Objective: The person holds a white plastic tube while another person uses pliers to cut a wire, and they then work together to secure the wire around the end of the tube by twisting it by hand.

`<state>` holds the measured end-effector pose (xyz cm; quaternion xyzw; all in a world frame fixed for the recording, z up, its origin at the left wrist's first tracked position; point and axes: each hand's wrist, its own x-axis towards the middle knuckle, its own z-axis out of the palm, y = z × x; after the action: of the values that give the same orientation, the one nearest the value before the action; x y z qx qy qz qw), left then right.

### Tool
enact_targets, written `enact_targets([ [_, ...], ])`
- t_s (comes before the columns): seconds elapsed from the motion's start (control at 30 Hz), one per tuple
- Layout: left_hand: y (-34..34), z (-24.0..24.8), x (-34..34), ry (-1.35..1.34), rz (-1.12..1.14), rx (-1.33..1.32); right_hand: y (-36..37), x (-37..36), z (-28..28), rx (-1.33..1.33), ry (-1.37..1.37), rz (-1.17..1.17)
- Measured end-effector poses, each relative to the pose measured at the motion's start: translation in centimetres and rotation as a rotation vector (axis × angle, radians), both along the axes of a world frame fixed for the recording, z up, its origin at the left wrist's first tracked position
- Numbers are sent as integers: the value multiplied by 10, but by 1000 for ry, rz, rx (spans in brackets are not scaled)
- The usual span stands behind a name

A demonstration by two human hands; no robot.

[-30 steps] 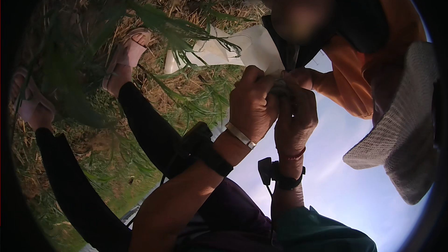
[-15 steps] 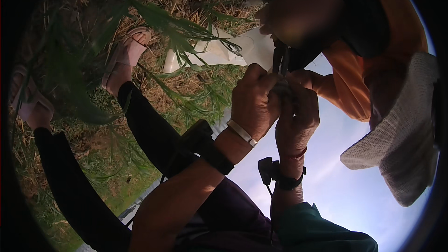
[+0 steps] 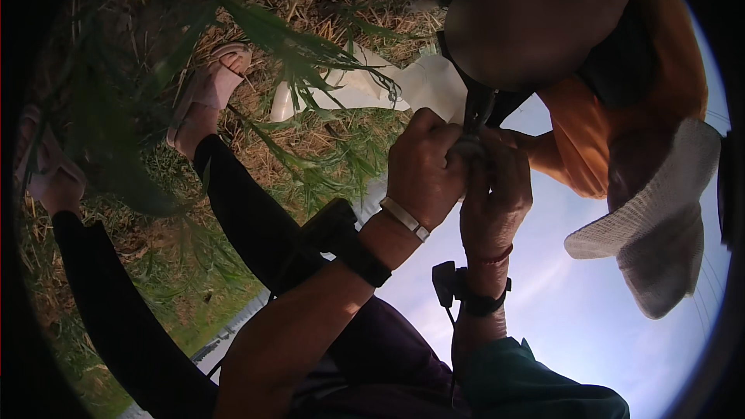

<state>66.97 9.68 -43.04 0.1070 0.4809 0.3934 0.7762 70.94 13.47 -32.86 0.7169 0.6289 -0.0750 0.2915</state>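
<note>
Beside dark tool (image 3: 479, 106), left hand (image 3: 425, 172) and right hand (image 3: 498, 186) pinch greyish object (image 3: 468, 147).

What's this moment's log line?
left hand: pinching pale thing; right hand: pinching same thing; dark tool: at it, contact unclear; white sheet: beyond

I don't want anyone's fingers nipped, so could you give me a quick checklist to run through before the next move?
1. Left hand pinching the small greyish object: ok.
2. Right hand holding it too: ok, as far as shows.
3. Dark tool well clear of the fingers: not ok, it appears right beside them.
4. Where the tool meets the object: cannot tell, too dark and partly hidden.
5. Wrist strap around the right wrist: ok.
6. Co-worker's orange-sleeved arm clear of the right hand: cannot tell, they overlap in view.
</note>
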Motion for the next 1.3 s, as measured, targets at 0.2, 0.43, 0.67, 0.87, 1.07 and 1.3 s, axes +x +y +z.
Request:
enact_targets([
  [0.2,1,0,0,-10,-80,33,1,2,3,1,-4,23],
  [0.43,3,3,2,-70,-124,41,1,-4,8,16,-37,-60],
  [0.67,4,-1,6,-108,-137,56,0,-2,6,-8,-95,-6],
  [0.87,-6,-4,8,-112,-116,8,-6,-6,-2,2,-104,-5],
  [1.07,-15,-8,5,-107,-30,-11,-12,-6,-8,-22,-103,112],
  [1.3,-6,12,22,-71,-105,97,-9,17,17,2,-108,49],
])
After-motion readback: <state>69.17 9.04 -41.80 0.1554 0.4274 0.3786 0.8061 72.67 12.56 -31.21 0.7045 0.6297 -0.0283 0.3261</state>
